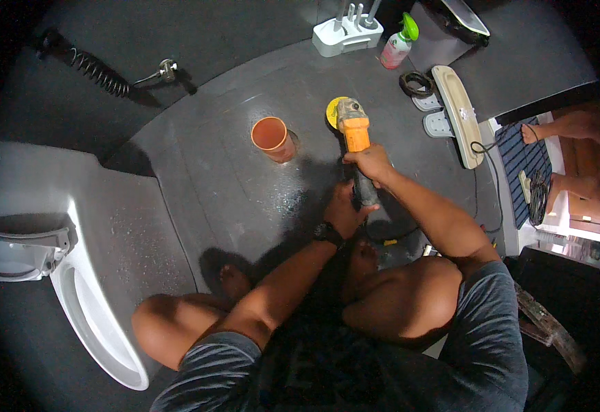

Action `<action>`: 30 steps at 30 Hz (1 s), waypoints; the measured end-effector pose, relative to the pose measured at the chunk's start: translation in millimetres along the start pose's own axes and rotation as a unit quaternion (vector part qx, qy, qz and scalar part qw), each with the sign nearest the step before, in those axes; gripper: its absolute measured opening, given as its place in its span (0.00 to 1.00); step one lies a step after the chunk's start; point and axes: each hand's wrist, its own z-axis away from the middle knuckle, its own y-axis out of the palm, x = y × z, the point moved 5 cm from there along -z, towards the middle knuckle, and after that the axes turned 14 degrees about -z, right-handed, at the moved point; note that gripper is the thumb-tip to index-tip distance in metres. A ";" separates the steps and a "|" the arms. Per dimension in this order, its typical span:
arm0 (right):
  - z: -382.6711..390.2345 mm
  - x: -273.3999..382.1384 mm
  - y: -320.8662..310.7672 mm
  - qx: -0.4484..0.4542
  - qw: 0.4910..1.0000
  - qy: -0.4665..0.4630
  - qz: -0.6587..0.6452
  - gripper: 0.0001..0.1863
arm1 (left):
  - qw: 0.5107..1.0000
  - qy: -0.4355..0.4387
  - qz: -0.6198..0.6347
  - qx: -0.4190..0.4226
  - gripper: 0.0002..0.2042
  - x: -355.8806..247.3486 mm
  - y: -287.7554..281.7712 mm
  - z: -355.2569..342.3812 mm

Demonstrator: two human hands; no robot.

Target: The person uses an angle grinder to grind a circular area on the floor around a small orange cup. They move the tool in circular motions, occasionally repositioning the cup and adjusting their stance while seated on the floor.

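Note:
Both my hands hold a yellow-and-black angle grinder [357,136] above the grey floor [217,172]. My right hand [373,165] wraps round the body just behind the yellow housing. Lower down, my left hand [343,211] is closed round the dark rear end, a black watch on its wrist. At the far end of the tool sits a yellow disc [333,113], partly hidden by the metal head. I cannot tell whether the disc is turning. To the left of the grinder, apart from it, an orange-brown cup-like tube [283,147] stands upright on wet floor.
A white caddy [334,47] and a green-topped spray bottle [396,51] stand at the back. A black ring-shaped coil [417,84] and a long cream panel [459,113] lie at the right, near a trailing cord [476,196]. Another person's bare legs [554,130] show in the doorway.

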 end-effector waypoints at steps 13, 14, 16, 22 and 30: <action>-20.8 -28.6 11.1 0.018 0.999 -0.012 -0.031 0.26 | 0.998 0.053 -0.015 -0.002 0.30 12.2 7.9 9.1; -20.1 -21.3 5.5 0.016 1.000 -0.014 0.002 0.28 | 0.996 0.087 0.013 0.028 0.29 2.0 3.8 -0.8; -23.5 -14.1 2.4 -0.018 0.999 0.027 0.005 0.27 | 0.996 0.059 0.045 0.045 0.29 6.0 10.7 -8.0; -18.9 -9.6 -12.0 -0.008 1.000 0.016 0.006 0.27 | 0.990 0.125 0.055 0.019 0.30 10.6 17.1 -4.9; -16.3 -10.1 -1.7 -0.007 1.000 -0.006 0.001 0.26 | 0.992 0.115 0.045 0.032 0.29 26.3 15.3 -10.8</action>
